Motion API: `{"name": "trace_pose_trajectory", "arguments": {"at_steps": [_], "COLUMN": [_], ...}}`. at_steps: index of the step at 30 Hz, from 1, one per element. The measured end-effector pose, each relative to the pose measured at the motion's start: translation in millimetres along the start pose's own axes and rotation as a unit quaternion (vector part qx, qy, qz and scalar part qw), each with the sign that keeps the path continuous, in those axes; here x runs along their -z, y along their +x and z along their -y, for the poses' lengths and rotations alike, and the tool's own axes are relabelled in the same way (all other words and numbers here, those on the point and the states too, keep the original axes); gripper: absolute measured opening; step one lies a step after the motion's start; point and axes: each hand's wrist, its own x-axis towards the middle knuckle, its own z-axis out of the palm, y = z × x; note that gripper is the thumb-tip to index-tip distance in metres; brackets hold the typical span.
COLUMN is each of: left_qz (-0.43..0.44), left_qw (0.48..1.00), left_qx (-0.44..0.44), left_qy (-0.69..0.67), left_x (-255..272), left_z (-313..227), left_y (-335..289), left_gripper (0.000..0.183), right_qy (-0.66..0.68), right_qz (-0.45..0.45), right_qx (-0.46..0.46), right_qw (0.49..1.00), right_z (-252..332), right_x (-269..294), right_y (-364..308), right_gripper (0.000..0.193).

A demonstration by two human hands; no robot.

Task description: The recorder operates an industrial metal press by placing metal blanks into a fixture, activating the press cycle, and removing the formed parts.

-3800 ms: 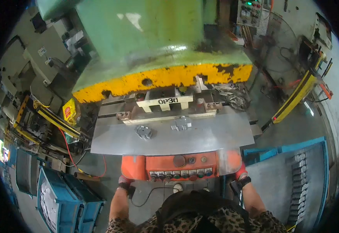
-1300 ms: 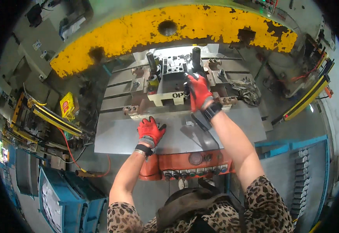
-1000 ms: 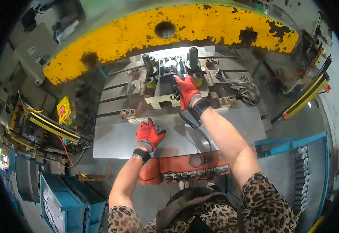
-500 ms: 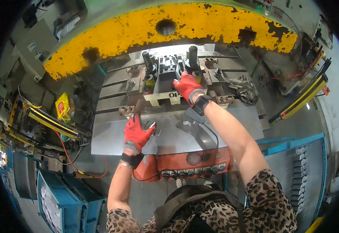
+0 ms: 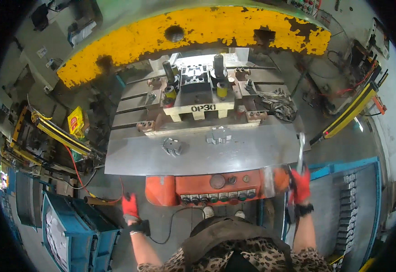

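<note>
My right hand [image 5: 301, 185], in a red glove, is off the right end of the orange control panel. It is closed round what look like silver metal tongs [image 5: 301, 149], which point away from me and are blurred by motion. My left hand [image 5: 130, 207], also red-gloved, hangs left of the panel over the floor. Its fingertips look slightly apart, with nothing visible in them. Two grey bent metal parts, a left one [image 5: 172, 146] and a right one [image 5: 219, 135], lie apart on the flat steel plate [image 5: 134, 156]. Behind them stands the die [image 5: 198, 99], with a bright perforated piece [image 5: 194, 74] on top.
A chipped yellow press beam [image 5: 216, 27] spans the far side. The orange control panel [image 5: 217, 182] with several buttons runs along the near edge. Yellow guard bars [image 5: 352, 109] flank the table. Blue bins [image 5: 77, 226] stand at left, a blue-framed rack [image 5: 374, 199] at right. Crumpled plastic [image 5: 277, 104] lies beside the die.
My right hand has drawn back from the die to the right with the tongs. My left hand has left the left metal part and dropped toward me. The view has shifted slightly.
</note>
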Motion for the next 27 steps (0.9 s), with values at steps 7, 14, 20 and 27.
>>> {"name": "trace_pose_trajectory", "arguments": {"at_steps": [7,14,20,27], "left_qz": [0.232,0.26,0.27,0.251], "left_qw": [0.969,0.898,0.921,0.883], "left_qx": [0.033,0.268,0.194,0.25], "left_qy": [-0.079,-0.233,-0.203,-0.308], "left_x": [-71.0,-105.9,-113.4,-116.6], "left_z": [52.4,21.7,22.3,18.4], "left_y": [-79.3,-60.1,-67.9,-59.4], "left_gripper": [0.044,0.049,0.049,0.056], "right_qy": [0.096,-0.233,-0.342,-0.338], "right_qz": [0.084,0.194,0.152,0.166], "right_qx": [-0.127,0.051,0.041,0.139], "right_qw": [0.984,0.951,0.926,0.916], "right_z": [-192.9,-289.2,-272.9,-228.1], "right_x": [92.6,100.6,106.0,91.6], "right_y": [19.0,111.7,113.3,87.5], "right_gripper": [0.048,0.037,0.038,0.041]}}
